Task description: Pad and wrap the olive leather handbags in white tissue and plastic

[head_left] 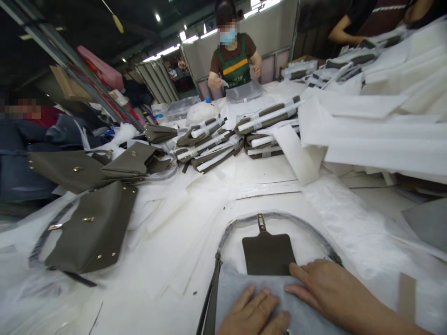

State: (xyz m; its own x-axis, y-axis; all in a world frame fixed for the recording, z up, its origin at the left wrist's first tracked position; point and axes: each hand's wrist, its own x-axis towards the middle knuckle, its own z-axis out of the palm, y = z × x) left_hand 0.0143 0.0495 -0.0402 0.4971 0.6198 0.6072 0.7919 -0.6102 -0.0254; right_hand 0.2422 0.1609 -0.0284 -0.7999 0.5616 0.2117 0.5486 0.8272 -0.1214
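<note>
In front of me lies a dark olive handbag, mostly covered by a grey-blue sheet of soft material (230, 288). Its olive tab flap (268, 253), with a gold metal buckle (260, 222) at the tip, sticks out beyond the sheet. A plastic-wrapped handle (279, 216) arches around the flap. My left hand (256, 311) rests flat on the sheet, fingers spread. My right hand (331, 288) lies at the sheet's upper right edge, one fingertip touching the flap's lower right side. Its thumb and finger are apart. The lower part of the bag is out of frame.
Olive handbags (101, 223) lie at left. Wrapped bags (209, 144) are stacked in the middle. White paper sheets (384, 135) pile up at right, near bubble wrap (352, 223). Across the table stands a masked co-worker (235, 65) handling clear plastic; another person's arm (344, 30) shows at far right.
</note>
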